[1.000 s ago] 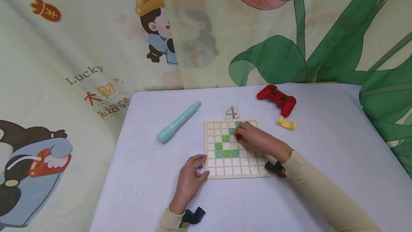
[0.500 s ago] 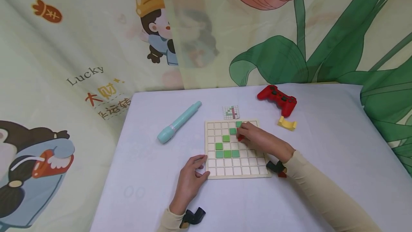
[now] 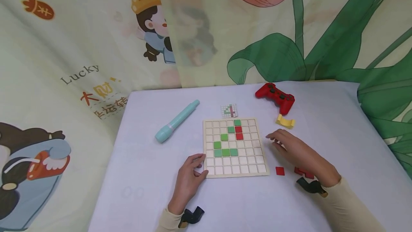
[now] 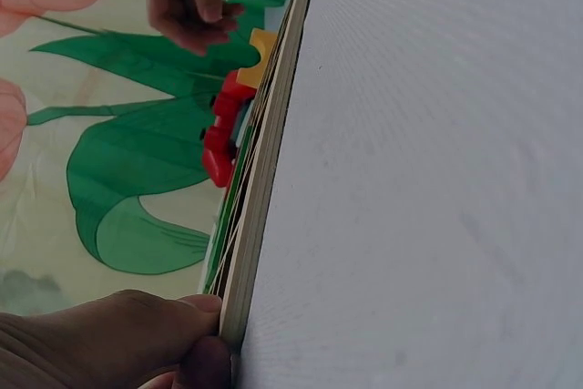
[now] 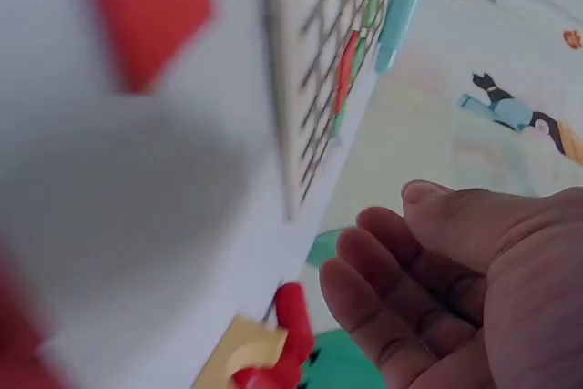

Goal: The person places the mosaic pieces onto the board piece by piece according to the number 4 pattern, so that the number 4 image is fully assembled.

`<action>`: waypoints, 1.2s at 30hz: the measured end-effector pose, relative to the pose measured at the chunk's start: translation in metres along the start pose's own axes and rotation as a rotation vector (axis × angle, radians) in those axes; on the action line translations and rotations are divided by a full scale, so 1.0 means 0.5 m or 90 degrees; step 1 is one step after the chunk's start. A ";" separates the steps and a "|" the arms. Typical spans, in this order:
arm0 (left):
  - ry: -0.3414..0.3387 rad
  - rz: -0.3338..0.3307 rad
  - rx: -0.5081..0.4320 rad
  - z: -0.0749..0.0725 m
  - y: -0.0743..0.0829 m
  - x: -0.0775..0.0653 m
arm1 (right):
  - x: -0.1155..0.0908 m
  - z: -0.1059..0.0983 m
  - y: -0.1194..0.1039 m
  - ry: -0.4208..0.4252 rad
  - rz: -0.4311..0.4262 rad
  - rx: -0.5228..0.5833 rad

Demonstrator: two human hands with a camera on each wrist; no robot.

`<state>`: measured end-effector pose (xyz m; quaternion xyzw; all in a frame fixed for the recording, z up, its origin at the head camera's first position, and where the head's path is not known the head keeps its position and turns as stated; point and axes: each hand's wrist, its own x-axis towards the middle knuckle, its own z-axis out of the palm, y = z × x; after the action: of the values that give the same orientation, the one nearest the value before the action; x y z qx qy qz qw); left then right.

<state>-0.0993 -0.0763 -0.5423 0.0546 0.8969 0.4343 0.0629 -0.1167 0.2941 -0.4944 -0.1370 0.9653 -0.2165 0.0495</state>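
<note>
A square wooden grid board (image 3: 236,175) lies on the white table, with several green tiles (image 3: 225,152) and two red tiles (image 3: 239,136) in its cells. My left hand (image 3: 190,180) rests at the board's left edge; thumb and fingertips touch the rim, as the left wrist view shows at the board's side (image 4: 260,189). My right hand (image 3: 291,149) hovers right of the board, fingers loosely bent and holding nothing. Below it on the table lie a single red tile (image 3: 280,171) and several more red tiles (image 3: 304,173), partly covered by the hand and wrist.
A small patterned grid card (image 3: 229,110) lies behind the board. A light-blue flashlight-shaped object (image 3: 177,121) is at the left. At the back right are a red game controller (image 3: 275,97) and a yellow curved block (image 3: 285,121). A printed curtain (image 3: 199,74) hangs behind the table.
My right hand has left the board, moving right toward the loose red tiles. Two red tiles now show in the cells that it covered. The left hand stays at the board's edge.
</note>
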 end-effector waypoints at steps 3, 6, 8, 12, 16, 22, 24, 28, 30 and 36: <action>0.002 -0.001 0.000 -0.005 0.001 0.002 | -0.038 0.001 0.005 -0.005 0.004 0.006; 0.005 -0.006 -0.001 -0.007 0.001 0.003 | -0.068 0.010 0.002 -0.009 0.000 0.003; 0.007 -0.010 -0.006 -0.007 0.002 0.003 | -0.084 0.018 0.000 -0.013 -0.008 -0.007; 0.010 -0.014 -0.014 -0.006 0.002 0.004 | -0.108 0.035 -0.004 -0.027 -0.033 -0.020; 0.013 -0.013 -0.014 -0.006 0.002 0.003 | -0.118 0.051 -0.004 -0.018 -0.062 -0.032; 0.009 -0.012 -0.017 -0.005 0.001 0.003 | -0.125 0.066 -0.003 0.005 -0.097 -0.070; 0.005 -0.009 -0.017 -0.005 0.001 0.003 | -0.127 0.068 -0.004 0.007 -0.097 -0.076; 0.001 -0.005 -0.014 -0.005 0.000 0.002 | -0.129 0.071 -0.008 0.004 -0.087 -0.075; 0.001 -0.005 -0.013 -0.004 0.001 0.001 | -0.129 0.073 -0.011 0.013 -0.083 -0.076; 0.000 -0.007 -0.014 -0.003 0.003 -0.003 | -0.123 0.073 -0.017 0.058 -0.080 -0.068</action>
<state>-0.0980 -0.0767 -0.5402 0.0489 0.8925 0.4436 0.0656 -0.0503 0.2895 -0.5212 -0.1899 0.9662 -0.1735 -0.0157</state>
